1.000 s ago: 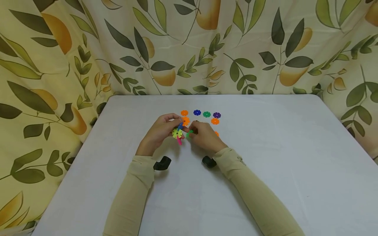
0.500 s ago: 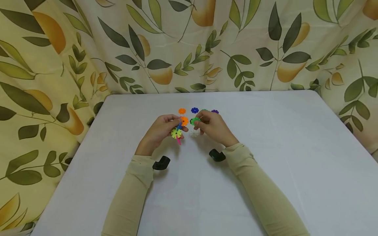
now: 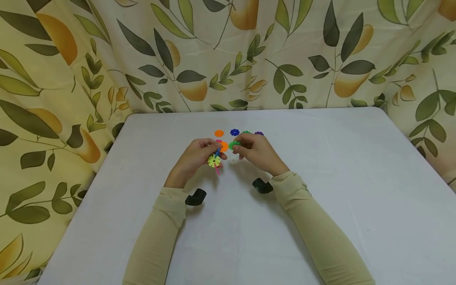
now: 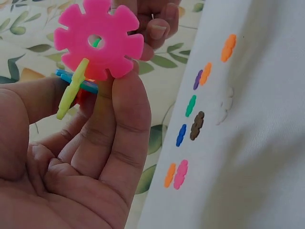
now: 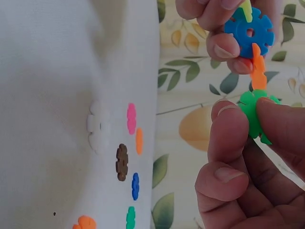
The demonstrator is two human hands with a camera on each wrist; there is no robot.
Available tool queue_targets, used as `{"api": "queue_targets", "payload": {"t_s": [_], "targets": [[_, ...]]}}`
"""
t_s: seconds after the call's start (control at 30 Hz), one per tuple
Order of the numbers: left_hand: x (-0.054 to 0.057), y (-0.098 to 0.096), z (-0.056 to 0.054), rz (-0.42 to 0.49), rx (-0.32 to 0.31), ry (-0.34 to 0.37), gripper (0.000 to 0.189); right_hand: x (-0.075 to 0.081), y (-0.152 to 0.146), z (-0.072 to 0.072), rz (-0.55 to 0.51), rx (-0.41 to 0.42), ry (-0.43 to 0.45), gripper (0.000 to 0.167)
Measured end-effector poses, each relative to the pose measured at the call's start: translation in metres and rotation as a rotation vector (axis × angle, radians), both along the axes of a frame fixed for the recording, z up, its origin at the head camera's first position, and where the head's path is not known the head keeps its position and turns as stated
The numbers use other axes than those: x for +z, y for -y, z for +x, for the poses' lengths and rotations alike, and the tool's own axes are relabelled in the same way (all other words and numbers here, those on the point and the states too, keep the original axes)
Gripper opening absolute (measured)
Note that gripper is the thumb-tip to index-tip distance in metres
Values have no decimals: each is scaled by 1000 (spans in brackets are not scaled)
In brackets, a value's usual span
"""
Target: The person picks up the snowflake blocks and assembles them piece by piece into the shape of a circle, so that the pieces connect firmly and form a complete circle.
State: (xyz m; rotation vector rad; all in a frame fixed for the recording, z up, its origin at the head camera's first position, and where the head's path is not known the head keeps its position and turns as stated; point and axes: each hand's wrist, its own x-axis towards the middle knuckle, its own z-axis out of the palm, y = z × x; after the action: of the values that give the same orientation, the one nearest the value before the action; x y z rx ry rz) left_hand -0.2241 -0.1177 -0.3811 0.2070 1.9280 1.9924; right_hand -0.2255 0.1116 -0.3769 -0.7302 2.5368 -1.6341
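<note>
My left hand (image 3: 194, 161) holds a linked chain of notched flower-shaped plastic discs. Pink (image 4: 112, 52), yellow (image 3: 214, 161), blue (image 5: 238, 38) and orange (image 5: 258, 71) discs slot into one another at angles. Between thumb and index finger, my right hand (image 3: 259, 153) pinches a green disc (image 5: 250, 112). In the right wrist view its edge meets the lower end of the orange disc. Both hands are raised above the table, the two sets of fingertips close together.
Loose discs lie on the white table (image 3: 320, 166) beyond and below the hands: orange (image 3: 219, 133), dark blue (image 3: 234, 132), purple (image 3: 259, 133), brown (image 5: 122, 162) and white (image 3: 233, 161) among them. Black mounts (image 3: 196, 197) sit at both wrists. A patterned curtain (image 3: 292, 47) hangs behind.
My right hand has moved away from my body and slightly right, bringing the green disc up beside the orange one. The left hand stays nearly in place. The head view shifted a little.
</note>
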Motion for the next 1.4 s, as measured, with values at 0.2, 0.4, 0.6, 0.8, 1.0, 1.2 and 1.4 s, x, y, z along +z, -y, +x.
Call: {"api": "queue_targets", "payload": {"t_s": [0.2, 0.4, 0.6, 0.8, 1.0, 1.2, 1.4], "targets": [[0, -1, 0, -23, -5, -11, 22, -1, 2, -1, 25, -12, -13, 6], [1, -5, 0, -11, 7, -24, 22, -3, 2, -2, 61, -21, -77, 7], [0, -11, 0, 8, 17, -12, 21, -1, 1, 1, 101, -24, -183, 6], [-1, -13, 0, -2, 24, 11, 20, -4, 2, 0, 118, 8, -263, 8], [-4, -14, 0, -23, 20, 14, 20, -8, 3, -4, 131, 27, -309, 8], [-4, -13, 0, -25, 24, 18, 21, -10, 5, -5, 132, 26, -304, 8], [-3, -12, 0, 5, 16, 25, 22, -8, 5, -4, 118, 36, -296, 9]]}}
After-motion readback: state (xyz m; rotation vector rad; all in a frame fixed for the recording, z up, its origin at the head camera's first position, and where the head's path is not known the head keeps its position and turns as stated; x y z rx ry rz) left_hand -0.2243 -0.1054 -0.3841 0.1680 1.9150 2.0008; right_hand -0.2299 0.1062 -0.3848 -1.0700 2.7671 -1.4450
